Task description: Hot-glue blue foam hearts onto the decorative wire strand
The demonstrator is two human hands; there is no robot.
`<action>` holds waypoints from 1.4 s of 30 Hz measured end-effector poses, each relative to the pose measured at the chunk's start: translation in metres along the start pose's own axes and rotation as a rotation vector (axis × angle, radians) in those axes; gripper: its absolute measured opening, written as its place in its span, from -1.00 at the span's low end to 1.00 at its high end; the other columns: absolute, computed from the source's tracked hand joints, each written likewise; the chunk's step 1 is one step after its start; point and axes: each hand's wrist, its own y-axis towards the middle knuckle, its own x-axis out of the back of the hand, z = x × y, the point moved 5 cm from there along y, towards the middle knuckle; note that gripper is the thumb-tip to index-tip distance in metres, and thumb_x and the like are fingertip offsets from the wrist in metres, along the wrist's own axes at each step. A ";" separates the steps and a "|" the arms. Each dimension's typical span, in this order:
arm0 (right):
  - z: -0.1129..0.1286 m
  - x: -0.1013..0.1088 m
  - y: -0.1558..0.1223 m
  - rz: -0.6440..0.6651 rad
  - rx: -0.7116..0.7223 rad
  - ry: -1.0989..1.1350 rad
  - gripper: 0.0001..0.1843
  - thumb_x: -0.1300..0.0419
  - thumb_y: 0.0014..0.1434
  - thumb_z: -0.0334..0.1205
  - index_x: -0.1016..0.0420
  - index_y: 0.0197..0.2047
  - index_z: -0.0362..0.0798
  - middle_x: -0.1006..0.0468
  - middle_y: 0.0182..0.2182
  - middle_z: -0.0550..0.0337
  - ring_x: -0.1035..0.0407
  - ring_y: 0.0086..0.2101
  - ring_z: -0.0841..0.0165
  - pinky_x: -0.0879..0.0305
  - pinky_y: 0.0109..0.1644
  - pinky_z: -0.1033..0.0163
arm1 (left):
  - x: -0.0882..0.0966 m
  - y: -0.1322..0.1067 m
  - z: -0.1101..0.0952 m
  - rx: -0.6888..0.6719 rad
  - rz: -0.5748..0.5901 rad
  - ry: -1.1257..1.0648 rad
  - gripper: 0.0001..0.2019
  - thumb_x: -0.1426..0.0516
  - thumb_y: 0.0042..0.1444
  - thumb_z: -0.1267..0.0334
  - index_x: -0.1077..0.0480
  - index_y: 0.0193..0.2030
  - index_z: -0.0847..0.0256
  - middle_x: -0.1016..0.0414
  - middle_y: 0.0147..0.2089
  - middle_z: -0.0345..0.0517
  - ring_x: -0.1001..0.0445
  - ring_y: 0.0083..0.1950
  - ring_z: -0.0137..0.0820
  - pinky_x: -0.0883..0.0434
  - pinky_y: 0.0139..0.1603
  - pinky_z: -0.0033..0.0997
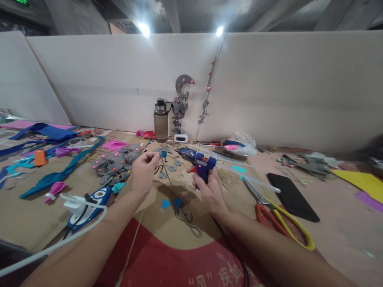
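Note:
My left hand (143,171) is closed in a pinch at a small blue felt piece (163,154), from which a grey cord hangs down. Wrapped round the handle of a blue hot glue gun (202,160) is my right hand (213,193). The gun's nozzle points left toward the felt piece, a short gap away. A long clear glue stick (254,179) juts from its rear. On the cardboard below lie a blue felt heart (165,204) and a looped grey cord (187,217). Small grey felt shapes (172,168) rest between and beyond my hands.
Red-and-yellow scissors (279,219) and a black phone (295,196) lie at the right. At the left are a blue-and-white power strip (92,205), white cable, grey felt pile (118,161) and coloured strips. A bottle (160,121) stands by the white partition (119,79).

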 end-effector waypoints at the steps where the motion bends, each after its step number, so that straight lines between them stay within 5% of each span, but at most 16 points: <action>1: -0.007 0.002 0.005 -0.016 -0.055 0.017 -0.71 -0.06 0.21 -0.04 -0.41 -0.14 -0.05 -0.48 -0.40 0.19 -0.31 -0.43 0.35 -0.28 -0.26 0.21 | 0.000 0.000 0.001 0.004 0.001 -0.009 -0.77 -0.26 -0.08 0.13 -0.43 -0.42 0.27 -0.24 -0.61 -0.32 -0.13 -0.58 -0.58 -0.06 -0.57 -0.55; 5: -0.039 0.013 0.031 -0.034 -0.174 -0.136 -0.68 -0.07 0.14 0.00 -0.38 -0.17 -0.06 -0.49 -0.31 0.13 -0.34 -0.29 0.27 -0.26 -0.18 0.17 | -0.001 0.000 0.002 0.010 0.016 -0.012 -0.75 -0.26 -0.08 0.11 -0.43 -0.41 0.27 -0.25 -0.60 -0.31 -0.13 -0.59 -0.58 -0.05 -0.58 -0.55; 10: -0.070 0.019 0.051 0.062 -0.261 -0.608 -0.76 -0.05 0.13 -0.11 -0.42 -0.28 -0.09 -0.50 -0.31 -0.02 -0.38 -0.26 0.16 -0.26 -0.17 0.07 | -0.004 -0.006 -0.005 -0.065 0.030 0.151 -0.76 -0.23 -0.07 0.10 -0.47 -0.38 0.26 -0.37 -0.54 -0.23 -0.23 -0.54 -0.53 -0.16 -0.54 -0.53; 18: -0.049 0.022 0.046 0.097 0.009 -1.068 -0.64 -0.10 0.17 -0.05 -0.47 -0.26 -0.23 -0.46 -0.21 -0.39 -0.33 -0.10 -0.10 -0.19 -0.08 -0.15 | -0.008 -0.015 -0.018 -0.158 0.087 0.360 -0.81 -0.19 0.00 0.15 -0.50 -0.35 0.24 -0.46 -0.47 -0.19 -0.33 -0.48 -0.49 -0.25 -0.46 -0.51; 21: -0.022 0.020 0.044 0.051 0.129 -0.912 -0.76 -0.08 0.18 -0.13 -0.40 -0.28 -0.17 -0.44 -0.21 -0.24 -0.31 -0.13 0.02 -0.20 -0.06 -0.10 | -0.008 -0.019 -0.026 -0.202 0.101 0.409 -0.84 -0.18 0.01 0.19 -0.49 -0.36 0.23 -0.48 -0.46 -0.19 -0.36 -0.48 -0.49 -0.27 -0.45 -0.52; 24: 0.007 0.002 0.036 0.086 0.189 -0.461 -0.85 -0.05 0.20 -0.17 -0.30 -0.28 -0.09 -0.41 -0.27 0.00 -0.31 -0.21 0.23 -0.27 -0.09 0.07 | -0.011 -0.024 -0.037 -0.350 0.109 0.507 -0.89 -0.16 0.04 0.25 -0.48 -0.38 0.22 -0.49 -0.44 -0.18 -0.36 -0.47 -0.50 -0.29 -0.42 -0.52; 28: 0.025 -0.035 0.025 0.173 0.059 0.111 -0.73 -0.15 0.12 -0.14 -0.18 -0.15 -0.02 -0.40 -0.16 0.09 -0.35 -0.12 0.33 -0.28 0.01 0.12 | -0.015 -0.029 -0.046 -0.555 0.163 0.579 -0.92 -0.14 0.05 0.31 -0.47 -0.38 0.21 -0.49 -0.40 -0.16 -0.36 -0.44 -0.49 -0.30 -0.38 -0.49; 31: 0.024 -0.060 0.022 0.263 -0.126 0.406 -0.65 -0.17 0.07 -0.14 -0.07 -0.17 0.03 -0.42 -0.31 0.25 -0.39 -0.33 0.40 -0.36 -0.19 0.19 | -0.015 -0.028 -0.046 -0.595 0.154 0.628 -0.94 -0.15 0.03 0.33 -0.45 -0.39 0.20 -0.48 -0.39 -0.14 -0.35 -0.41 -0.46 -0.30 -0.36 -0.46; 35: 0.026 -0.064 0.024 0.223 -0.176 0.436 -0.73 -0.13 0.10 -0.08 -0.13 -0.22 0.03 -0.31 -0.47 0.37 -0.22 -0.52 0.47 -0.23 -0.46 0.33 | -0.012 -0.026 -0.046 -0.538 0.107 0.634 -0.93 -0.14 0.05 0.29 -0.43 -0.40 0.21 -0.49 -0.33 -0.13 -0.38 -0.38 -0.45 -0.31 -0.34 -0.47; 42: 0.032 -0.048 0.027 0.095 -0.067 0.248 -0.84 -0.13 0.11 -0.12 -0.32 -0.37 -0.04 -0.25 -0.52 0.35 -0.10 -0.50 0.46 -0.07 -0.43 0.33 | -0.014 -0.023 -0.032 -0.219 0.115 0.456 -0.87 -0.15 0.04 0.22 -0.46 -0.35 0.24 -0.48 -0.44 -0.18 -0.38 -0.46 -0.48 -0.30 -0.43 -0.52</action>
